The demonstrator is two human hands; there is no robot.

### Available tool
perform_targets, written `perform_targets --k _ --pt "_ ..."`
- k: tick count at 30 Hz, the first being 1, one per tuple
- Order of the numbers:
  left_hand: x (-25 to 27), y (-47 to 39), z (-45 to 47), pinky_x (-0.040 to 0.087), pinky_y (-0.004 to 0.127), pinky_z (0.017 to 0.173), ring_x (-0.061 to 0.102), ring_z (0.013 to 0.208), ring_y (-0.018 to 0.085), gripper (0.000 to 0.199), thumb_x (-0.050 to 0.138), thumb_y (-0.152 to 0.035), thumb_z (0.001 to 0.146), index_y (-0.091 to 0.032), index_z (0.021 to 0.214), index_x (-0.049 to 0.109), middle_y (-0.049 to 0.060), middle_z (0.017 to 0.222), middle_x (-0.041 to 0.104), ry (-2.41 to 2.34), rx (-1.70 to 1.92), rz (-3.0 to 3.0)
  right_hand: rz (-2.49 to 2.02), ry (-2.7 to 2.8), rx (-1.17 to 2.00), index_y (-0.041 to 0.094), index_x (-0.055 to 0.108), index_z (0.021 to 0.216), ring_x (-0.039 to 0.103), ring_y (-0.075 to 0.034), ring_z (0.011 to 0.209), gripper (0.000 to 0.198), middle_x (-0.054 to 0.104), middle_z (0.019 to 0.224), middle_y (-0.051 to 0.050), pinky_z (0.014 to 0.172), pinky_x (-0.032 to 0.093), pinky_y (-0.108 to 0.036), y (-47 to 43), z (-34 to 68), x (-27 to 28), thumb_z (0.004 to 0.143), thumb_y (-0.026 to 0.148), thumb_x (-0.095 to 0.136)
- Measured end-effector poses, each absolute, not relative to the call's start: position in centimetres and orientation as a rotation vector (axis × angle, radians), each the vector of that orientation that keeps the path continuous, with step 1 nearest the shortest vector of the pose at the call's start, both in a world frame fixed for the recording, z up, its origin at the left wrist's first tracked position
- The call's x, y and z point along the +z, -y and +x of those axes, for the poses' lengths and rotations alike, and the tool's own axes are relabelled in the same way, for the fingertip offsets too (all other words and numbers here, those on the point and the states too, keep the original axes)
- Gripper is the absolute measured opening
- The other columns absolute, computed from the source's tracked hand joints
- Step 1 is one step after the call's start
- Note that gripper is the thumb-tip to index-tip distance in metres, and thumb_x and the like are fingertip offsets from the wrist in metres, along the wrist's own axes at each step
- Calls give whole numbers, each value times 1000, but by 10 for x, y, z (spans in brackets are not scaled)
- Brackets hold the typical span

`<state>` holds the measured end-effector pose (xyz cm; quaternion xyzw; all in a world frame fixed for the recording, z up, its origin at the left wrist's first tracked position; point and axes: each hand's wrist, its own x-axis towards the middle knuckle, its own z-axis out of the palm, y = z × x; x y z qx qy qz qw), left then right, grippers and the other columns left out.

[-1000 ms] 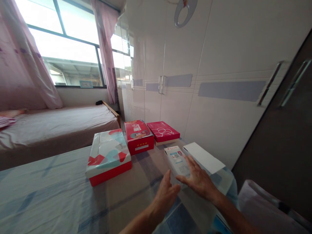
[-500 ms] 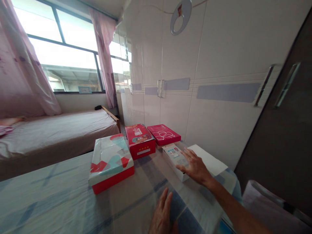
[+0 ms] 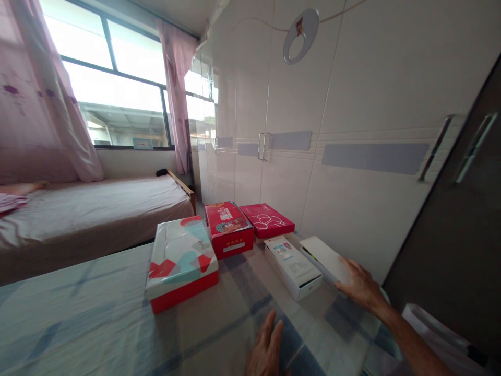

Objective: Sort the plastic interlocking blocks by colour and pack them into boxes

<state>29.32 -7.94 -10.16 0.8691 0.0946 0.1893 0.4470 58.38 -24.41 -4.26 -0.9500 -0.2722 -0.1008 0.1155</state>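
My right hand is at the near end of a plain white flat box, thumb on one side and fingers over the other. A strip of green shows along that box's left edge. Just left of it lies a white box with a printed label, its near end showing a dark gap under the top. My left hand rests low in the middle, over the tablecloth, fingers stretched out and holding nothing. Its wrist is out of view.
On the checked tablecloth stand a white, red and teal box, a red printed box and a flat crimson box. White cabinets rise behind. A bed stands left, beneath the window.
My right hand has moved right, from over the labelled white box to the plain white box. That box now looks tilted, its left edge showing. My left hand has barely moved.
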Motion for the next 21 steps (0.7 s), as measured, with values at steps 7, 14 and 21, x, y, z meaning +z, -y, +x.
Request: perform_targets --k 7,14,21 --pt "-111 78 296 25 42 107 25 133 30 78 51 -5 56 -14 132 42 14 146 27 -216 465 2197 -2791 870 -277 18 41 133 45 -34 113 69 43 131 -14 86 41 -45 213 602 -32 70 44 52" --pt "-72 87 286 24 39 109 24 134 28 75 54 -5 55 -18 129 47 10 147 24 -286 402 2039 -2764 945 -133 15 39 135 30 -37 128 76 33 140 -19 92 36 -56 203 605 -2 69 51 52" --pt "37 17 241 28 35 108 38 127 21 40 48 -16 77 -21 117 56 6 135 45 -454 1044 2006 -2071 1051 -274 14 50 122 44 -27 118 57 48 128 -14 102 32 -40 155 505 34 77 49 43"
